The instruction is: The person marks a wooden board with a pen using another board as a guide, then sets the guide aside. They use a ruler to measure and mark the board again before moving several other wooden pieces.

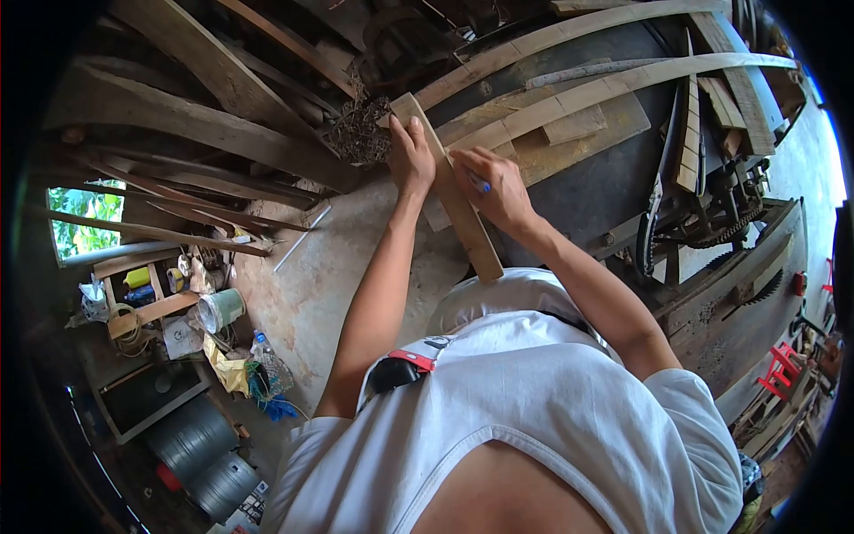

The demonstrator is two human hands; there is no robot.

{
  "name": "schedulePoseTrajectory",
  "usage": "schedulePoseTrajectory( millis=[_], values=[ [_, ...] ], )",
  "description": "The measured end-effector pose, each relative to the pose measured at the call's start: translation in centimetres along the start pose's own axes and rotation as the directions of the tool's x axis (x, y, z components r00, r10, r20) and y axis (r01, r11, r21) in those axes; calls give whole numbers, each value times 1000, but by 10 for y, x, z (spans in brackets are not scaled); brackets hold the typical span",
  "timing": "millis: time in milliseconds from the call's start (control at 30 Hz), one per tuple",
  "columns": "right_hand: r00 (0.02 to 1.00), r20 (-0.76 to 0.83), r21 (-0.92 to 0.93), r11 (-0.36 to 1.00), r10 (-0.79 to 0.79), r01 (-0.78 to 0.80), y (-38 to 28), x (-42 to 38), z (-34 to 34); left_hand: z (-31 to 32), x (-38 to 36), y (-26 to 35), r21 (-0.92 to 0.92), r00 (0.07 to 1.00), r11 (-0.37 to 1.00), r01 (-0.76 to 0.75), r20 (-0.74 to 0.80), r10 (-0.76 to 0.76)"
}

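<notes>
A narrow flat wooden board (471,233) slants through the middle of the head view, its near end against my white shirt. My left hand (412,160) is closed around its far part, with thumb and fingers on the left edge. My right hand (498,191) is closed on a slim pen (480,185) whose blue end shows beside the palm. The fingertips of that hand are at the right edge of the board; the pen's tip is hidden. Just right of the hands, a long curved wooden strip (569,100) with cross lines lies over other wood pieces.
A dark machine table (587,191) carries several planks on the right, with a chain and a toothed saw blade (761,294) beyond. Stacked timber (196,138) fills the upper left. A bucket (221,310) and grey drums (191,436) stand lower left. Concrete floor (302,294) shows between.
</notes>
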State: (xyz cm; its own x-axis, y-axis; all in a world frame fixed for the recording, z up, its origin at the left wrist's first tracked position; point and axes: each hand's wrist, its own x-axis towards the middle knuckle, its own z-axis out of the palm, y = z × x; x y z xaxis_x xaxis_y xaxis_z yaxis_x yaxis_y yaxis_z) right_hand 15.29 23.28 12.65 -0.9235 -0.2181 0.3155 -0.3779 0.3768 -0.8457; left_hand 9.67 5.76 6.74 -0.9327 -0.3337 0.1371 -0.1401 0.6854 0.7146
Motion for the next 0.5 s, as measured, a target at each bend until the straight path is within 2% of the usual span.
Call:
schedulePoseTrajectory(
  millis=[100, 200, 267, 400, 500],
  values=[
    [996, 79, 4, 999, 46, -47, -8, -17, -12, 4, 0, -3, 45, 1000, 999, 12, -17, -11],
    [996, 81, 38, 998, 39, -42, -8, -22, -13, -12, -5, 19, -55, 996, 997, 61, 64, -57],
    [1000, 17, 10, 1000, 2, -2, 0, -7, -3, -8, -3, 15, -54, 997, 997, 55, 57, -51],
    [1000, 7, -1, 1000, -12, 12, -1, -10, -4, 1, 0, 2, 13, 1000, 1000, 16, 1, -16],
    [997, 66, 47, 998, 31, -34, -8, -28, -14, 0, -2, 4, 29, 999, 999, 40, 13, -40]
  ],
)
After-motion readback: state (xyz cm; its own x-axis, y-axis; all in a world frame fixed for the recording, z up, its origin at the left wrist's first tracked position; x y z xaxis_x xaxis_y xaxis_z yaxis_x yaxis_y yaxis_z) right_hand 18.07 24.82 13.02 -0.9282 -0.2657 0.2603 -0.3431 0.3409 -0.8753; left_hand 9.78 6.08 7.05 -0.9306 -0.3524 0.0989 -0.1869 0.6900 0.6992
